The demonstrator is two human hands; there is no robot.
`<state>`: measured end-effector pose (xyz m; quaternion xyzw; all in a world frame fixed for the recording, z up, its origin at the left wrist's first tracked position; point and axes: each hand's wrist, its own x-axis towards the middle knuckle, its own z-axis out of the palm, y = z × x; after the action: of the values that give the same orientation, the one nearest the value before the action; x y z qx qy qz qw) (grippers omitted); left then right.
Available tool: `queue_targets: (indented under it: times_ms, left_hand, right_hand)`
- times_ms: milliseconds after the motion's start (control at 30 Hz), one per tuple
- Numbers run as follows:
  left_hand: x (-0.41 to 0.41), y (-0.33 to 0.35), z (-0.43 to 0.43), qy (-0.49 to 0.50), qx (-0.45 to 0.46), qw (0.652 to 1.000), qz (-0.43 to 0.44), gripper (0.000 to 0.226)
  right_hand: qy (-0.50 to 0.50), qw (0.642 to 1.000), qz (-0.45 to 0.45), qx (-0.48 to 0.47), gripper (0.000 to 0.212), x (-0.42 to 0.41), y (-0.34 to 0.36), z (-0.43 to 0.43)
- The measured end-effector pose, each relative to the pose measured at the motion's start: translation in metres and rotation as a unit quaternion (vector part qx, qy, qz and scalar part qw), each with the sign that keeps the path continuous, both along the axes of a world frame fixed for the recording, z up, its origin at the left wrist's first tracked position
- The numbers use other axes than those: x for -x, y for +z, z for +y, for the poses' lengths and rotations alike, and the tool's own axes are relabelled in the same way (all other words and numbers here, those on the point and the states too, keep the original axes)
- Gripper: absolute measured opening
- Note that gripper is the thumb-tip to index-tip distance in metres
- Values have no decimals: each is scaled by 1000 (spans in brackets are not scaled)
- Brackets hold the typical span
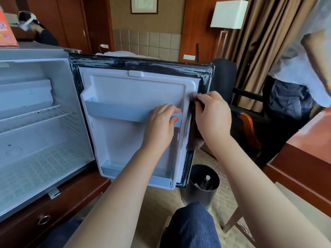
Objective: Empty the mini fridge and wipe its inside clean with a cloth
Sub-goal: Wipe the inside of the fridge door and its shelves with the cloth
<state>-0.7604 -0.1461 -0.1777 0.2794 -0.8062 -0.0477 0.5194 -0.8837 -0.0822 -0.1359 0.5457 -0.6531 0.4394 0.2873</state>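
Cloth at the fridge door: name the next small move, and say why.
Probably drag the cloth down the door's right edge: the right hand pinches it high against the seal, while the left hand grips the door shelf, steadying the door.

open door [136,108] right of fridge [35,113]

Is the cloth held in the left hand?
No: the right hand grips the cloth against the door, while the left hand holds the shelf.
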Motion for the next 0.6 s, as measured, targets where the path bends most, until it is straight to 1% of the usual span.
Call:
queue_targets:
  times_ms: [100,200,267,400,433,500,600]
  left_hand:
    - [-1,-2,1,-1,2,1000,4,15]
    - [-4,-1,2,-4,-1,1000,-2,16]
    - [-4,0,3,-4,-5,1000,-8,17]
    - [-5,2,5,-2,-11,1000,-7,18]
    - [-5,2,5,-1,-11,1000,-9,18]
    - [-6,3,5,0,-13,1000,-15,18]
    - [-3,3,3,-1,-16,1000,-22,18]
  right_hand:
    - [5,998,34,62,22,-1,28,-4]
    - [7,997,44,56,23,-4,26,-14]
    - [8,998,25,58,23,-4,8,-16]
    - [18,996,-44,79,19,-3,-36,-12]
    - [18,996,-52,69,18,-3,-49,-10]
    - [14,998,-54,17,18,-3,-80,-5]
    - [15,993,-45,-107,20,1,-118,7]
